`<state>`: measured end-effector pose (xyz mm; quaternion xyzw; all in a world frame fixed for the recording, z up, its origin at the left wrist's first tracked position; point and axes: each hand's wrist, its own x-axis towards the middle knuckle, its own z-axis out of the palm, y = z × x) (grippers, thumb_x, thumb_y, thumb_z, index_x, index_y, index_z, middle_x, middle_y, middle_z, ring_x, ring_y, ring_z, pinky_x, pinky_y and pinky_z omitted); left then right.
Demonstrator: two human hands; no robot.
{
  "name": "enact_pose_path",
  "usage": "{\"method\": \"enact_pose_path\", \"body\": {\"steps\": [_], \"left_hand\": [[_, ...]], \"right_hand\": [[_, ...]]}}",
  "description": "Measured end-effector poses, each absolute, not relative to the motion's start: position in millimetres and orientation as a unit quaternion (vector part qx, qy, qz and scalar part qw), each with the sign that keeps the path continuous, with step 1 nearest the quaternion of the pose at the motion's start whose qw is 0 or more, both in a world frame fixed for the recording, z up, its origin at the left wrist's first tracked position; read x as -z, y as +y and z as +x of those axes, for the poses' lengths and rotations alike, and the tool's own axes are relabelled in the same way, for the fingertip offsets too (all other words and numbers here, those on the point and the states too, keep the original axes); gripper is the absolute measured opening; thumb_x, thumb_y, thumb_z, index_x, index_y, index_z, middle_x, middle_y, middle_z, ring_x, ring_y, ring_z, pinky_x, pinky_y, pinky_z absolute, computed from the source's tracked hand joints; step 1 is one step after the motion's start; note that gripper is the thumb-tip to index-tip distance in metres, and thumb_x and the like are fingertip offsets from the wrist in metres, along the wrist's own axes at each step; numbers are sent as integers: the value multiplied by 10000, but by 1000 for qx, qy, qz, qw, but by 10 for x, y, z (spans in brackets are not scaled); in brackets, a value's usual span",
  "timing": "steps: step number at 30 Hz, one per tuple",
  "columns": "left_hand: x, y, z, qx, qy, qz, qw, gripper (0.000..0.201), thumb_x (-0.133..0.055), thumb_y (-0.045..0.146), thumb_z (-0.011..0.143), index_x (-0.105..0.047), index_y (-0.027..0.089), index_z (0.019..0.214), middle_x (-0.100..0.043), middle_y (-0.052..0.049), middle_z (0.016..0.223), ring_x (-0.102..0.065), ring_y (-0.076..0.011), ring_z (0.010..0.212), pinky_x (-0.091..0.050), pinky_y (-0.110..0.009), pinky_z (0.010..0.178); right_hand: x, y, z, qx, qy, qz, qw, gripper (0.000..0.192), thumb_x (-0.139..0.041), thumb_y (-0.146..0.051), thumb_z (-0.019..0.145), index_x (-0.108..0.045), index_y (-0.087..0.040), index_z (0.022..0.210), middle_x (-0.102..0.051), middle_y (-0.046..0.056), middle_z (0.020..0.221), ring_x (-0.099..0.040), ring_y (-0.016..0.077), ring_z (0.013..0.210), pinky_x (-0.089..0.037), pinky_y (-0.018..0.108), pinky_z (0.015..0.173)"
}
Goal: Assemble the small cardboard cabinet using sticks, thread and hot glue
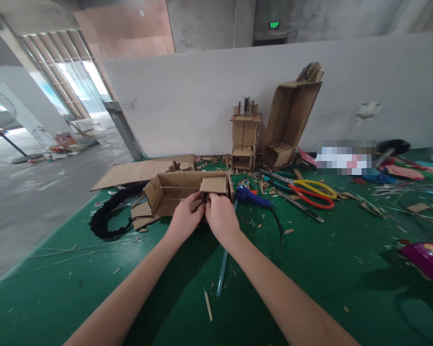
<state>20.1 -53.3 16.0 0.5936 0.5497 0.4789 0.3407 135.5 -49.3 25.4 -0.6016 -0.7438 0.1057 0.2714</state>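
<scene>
An open cardboard box (180, 180) lies on the green table in front of me, with a smaller cardboard compartment (214, 184) at its right end. At the left corner of that compartment, my left hand (185, 214) is closed, its fingers bent in against the cardboard. Close beside it, my right hand (222, 214) is closed on the compartment's near edge. The two sets of fingertips almost meet, and any small piece between them is hidden. A blue glue gun (252, 196) rests just right of the box, its cord curving toward me.
Behind stand a small cardboard model (244, 139) and a taller one (292, 115) against the white wall. Scissors (312, 194) lie to the right. Left is a black fuzzy band (106, 216). A translucent blue stick (222, 276) and a pencil-like stick (208, 305) lie nearer me.
</scene>
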Motion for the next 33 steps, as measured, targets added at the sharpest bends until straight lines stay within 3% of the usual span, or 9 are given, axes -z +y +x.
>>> {"method": "enact_pose_path", "body": {"steps": [6, 11, 13, 18, 23, 27, 33], "left_hand": [[-117, -486, 169, -468, 551, 601, 340, 400, -619, 253, 719, -644, 170, 1110, -685, -103, 1069, -645, -170, 629, -496, -218, 444], [-131, -487, 153, -438, 547, 616, 359, 399, -575, 282, 758, -636, 154, 1130, -700, -56, 732, -631, -181, 485, -512, -268, 445], [-147, -500, 159, -428, 549, 629, 346, 385, -552, 278, 770, -641, 156, 1124, -690, -42, 695, -635, -184, 481, -512, -266, 457], [-165, -522, 179, -401, 580, 671, 229, 366, -502, 253, 787, -675, 148, 1092, -718, -63, 758, -680, -242, 681, -525, -285, 592], [-122, -512, 176, -400, 583, 679, 197, 392, -486, 258, 795, -663, 138, 1124, -727, -92, 952, -646, -297, 941, -492, -345, 799], [-95, -504, 171, -400, 585, 680, 189, 405, -472, 246, 795, -650, 113, 1134, -713, -108, 1021, -639, -288, 945, -474, -352, 824], [-88, -487, 160, -410, 574, 680, 199, 404, -466, 203, 771, -652, 103, 1116, -722, -92, 976, -655, -246, 848, -499, -302, 737]], "right_hand": [[-244, -485, 1357, -109, -744, -600, 272, 239, -411, -186, 893, -618, -172, 1010, -671, 130, 897, -672, 236, 804, -479, 311, 683], [-241, -488, 1367, -95, -746, -604, 263, 262, -372, -203, 913, -618, -198, 1003, -682, 113, 901, -672, 225, 799, -478, 307, 670], [-244, -497, 1362, -82, -743, -612, 257, 269, -363, -212, 916, -619, -208, 997, -682, 114, 914, -673, 236, 782, -480, 322, 649], [-249, -514, 1321, -50, -740, -627, 240, 276, -342, -200, 922, -608, -231, 987, -683, 100, 927, -674, 239, 751, -479, 339, 620], [-261, -507, 1272, -18, -747, -625, 226, 221, -387, -172, 905, -600, -222, 935, -681, 65, 914, -672, 209, 739, -481, 311, 617], [-252, -488, 1261, 8, -765, -605, 219, 202, -400, -134, 896, -590, -193, 928, -673, 58, 872, -662, 195, 757, -490, 288, 627], [-173, -498, 1280, 61, -806, -550, 211, 208, -422, -110, 879, -558, -106, 1036, -628, 142, 970, -627, 222, 846, -513, 296, 648]]}}
